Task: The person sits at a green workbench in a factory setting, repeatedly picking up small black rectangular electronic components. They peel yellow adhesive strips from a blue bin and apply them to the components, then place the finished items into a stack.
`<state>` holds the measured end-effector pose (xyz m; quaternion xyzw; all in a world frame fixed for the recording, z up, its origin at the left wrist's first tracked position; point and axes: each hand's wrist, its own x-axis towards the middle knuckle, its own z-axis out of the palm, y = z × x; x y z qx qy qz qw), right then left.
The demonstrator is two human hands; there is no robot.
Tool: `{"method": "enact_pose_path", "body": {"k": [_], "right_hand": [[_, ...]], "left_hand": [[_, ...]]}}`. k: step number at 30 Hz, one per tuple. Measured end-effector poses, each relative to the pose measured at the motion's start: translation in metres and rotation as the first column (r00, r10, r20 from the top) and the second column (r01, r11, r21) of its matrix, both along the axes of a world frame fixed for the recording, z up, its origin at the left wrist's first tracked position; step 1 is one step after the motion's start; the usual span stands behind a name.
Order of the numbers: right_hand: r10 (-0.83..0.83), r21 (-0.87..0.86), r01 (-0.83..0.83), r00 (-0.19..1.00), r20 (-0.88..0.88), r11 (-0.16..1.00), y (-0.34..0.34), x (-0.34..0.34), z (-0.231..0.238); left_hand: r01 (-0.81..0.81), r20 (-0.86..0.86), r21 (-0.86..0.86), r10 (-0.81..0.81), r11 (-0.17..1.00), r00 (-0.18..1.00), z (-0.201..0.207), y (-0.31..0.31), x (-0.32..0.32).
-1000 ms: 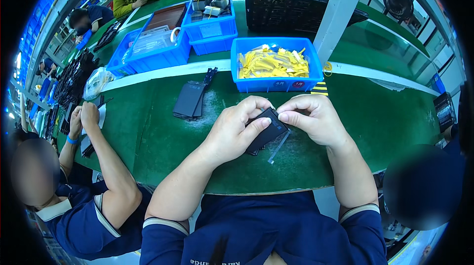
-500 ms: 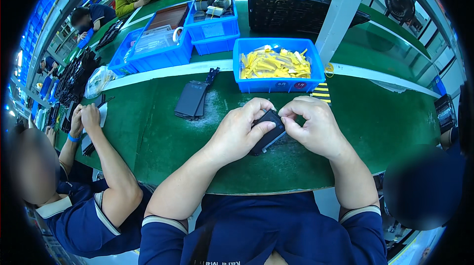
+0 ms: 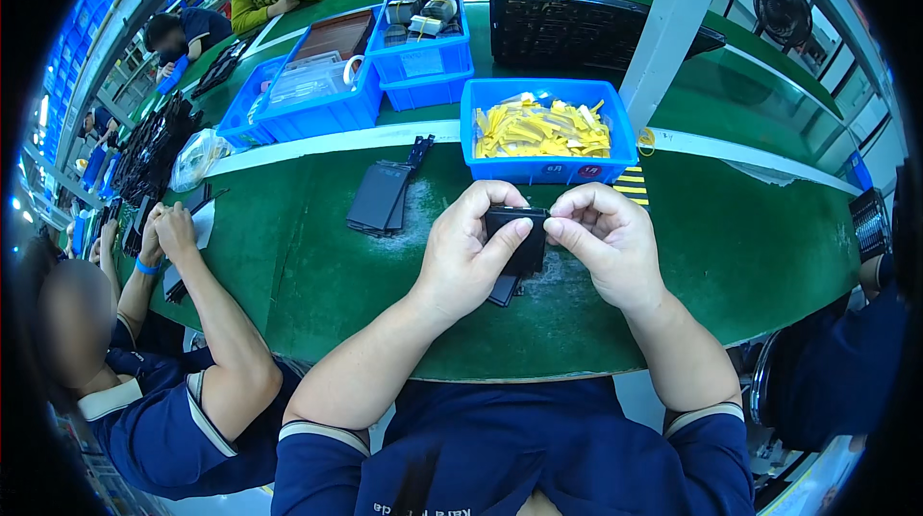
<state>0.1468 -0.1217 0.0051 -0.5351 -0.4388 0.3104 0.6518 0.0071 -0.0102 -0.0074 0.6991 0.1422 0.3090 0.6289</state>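
Note:
Between my two hands, above the green table, is a flat black rectangular piece (image 3: 525, 254), tilted with its top edge up. My left hand (image 3: 460, 251) is closed around its left side, the thumb lying across the front. At the upper right corner, my right hand (image 3: 615, 251) pinches with thumb and forefinger; whatever small part lies between those fingertips is hidden. Another dark flat piece (image 3: 503, 291) lies on the table just below the held one. To the left sits a loose stack of similar dark flat pieces (image 3: 375, 199), with a black strip (image 3: 420, 149) at its upper right.
Beyond my hands stands a blue bin (image 3: 548, 171) full of yellow strips (image 3: 538, 126). More blue bins (image 3: 322, 117) stand at the far left. A metal post (image 3: 673, 30) rises behind the yellow strips. At my left, a co-worker's hands (image 3: 165, 230) are at the same table.
The black piece has been turned more upright, its top edge now nearly level. My right hand stays at its upper right corner. The view has shifted slightly.

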Motion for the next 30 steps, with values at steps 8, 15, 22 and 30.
{"method": "enact_pose_path", "body": {"k": [8,15,22,30], "right_hand": [[-0.073,-0.006,0.075,0.986,0.149,0.997,-0.002,-0.002,0.004],[0.007,0.023,-0.018,0.907,0.421,1.000,-0.004,0.005,0.013],[0.187,-0.021,-0.187,0.949,0.253,0.982,-0.004,0.014,0.012],[0.431,0.003,-0.432,0.899,-0.072,0.902,0.000,0.026,0.003]], "left_hand": [[-0.043,0.106,0.156,0.027,0.987,0.994,-0.005,-0.004,0.005],[0.059,0.094,0.130,-0.072,0.990,0.993,-0.006,-0.003,0.003],[0.183,0.021,0.132,-0.187,0.974,0.982,0.004,-0.001,-0.002],[0.331,0.061,0.038,-0.333,0.943,0.941,0.001,-0.002,-0.002]]}}
